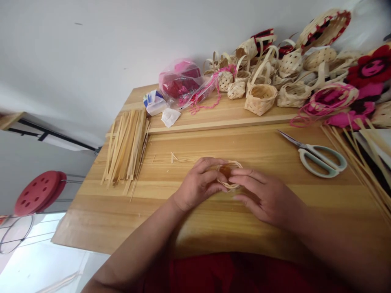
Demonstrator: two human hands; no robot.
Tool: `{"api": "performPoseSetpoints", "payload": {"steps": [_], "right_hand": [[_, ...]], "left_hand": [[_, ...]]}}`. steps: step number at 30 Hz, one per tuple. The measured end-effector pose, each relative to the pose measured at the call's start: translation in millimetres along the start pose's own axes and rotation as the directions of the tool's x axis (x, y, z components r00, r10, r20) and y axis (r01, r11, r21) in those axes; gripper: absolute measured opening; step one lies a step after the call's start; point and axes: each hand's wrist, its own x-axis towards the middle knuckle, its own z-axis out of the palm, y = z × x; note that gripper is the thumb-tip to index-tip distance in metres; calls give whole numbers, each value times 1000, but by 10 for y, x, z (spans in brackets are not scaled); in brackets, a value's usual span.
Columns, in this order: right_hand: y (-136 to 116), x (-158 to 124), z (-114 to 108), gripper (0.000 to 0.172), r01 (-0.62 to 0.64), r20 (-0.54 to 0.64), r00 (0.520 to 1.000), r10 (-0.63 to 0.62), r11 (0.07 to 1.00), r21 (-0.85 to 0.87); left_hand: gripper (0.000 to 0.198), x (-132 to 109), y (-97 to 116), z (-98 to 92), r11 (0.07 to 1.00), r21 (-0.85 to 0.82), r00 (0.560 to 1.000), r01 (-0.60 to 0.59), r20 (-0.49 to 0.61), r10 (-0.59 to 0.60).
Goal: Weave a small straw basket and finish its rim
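A small round woven basket (226, 169), pale at its braided rim, is held between both hands above the wooden table. My left hand (200, 183) grips its left side, with fingers bent over the rim and the thumb low at the near edge. From the right, my right hand (262, 193) closes on the basket, its fingertips at the rim and partly over the opening. Most of the basket's outside is hidden by my fingers. To the right of my hands lies a pair of scissors (317, 156) with pale handles, its blades pointing away to the left.
Flat wooden strips (126, 146) lie bundled at the left of the table (100, 219). Several finished woven baskets (261, 99) crowd the back right, near a pink yarn ring (332, 97). A plastic bag (183, 83) and tissue pack (155, 101) stand behind. Red stools (39, 193) are left.
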Motion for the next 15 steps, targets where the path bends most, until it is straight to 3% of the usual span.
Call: {"api": "performPoseSetpoints", "payload": {"steps": [4,8,12,15], "right_hand": [[-47,31,40,11,15,30,999,-16,999,48],[-2,73,35,22,46,46,998,-48,998,30],[63,65,16,17,39,18,999,-40,998,53],[62,34,2,19,28,-24,999,-27,999,29]], "left_hand": [[24,-6,117,42,995,88,999,-35,-13,36],[28,-19,185,84,983,182,1000,18,8,-20],[32,-5,142,95,1000,-1,1000,21,-23,-21],[57,7,89,80,981,-191,996,43,-63,-56]]}}
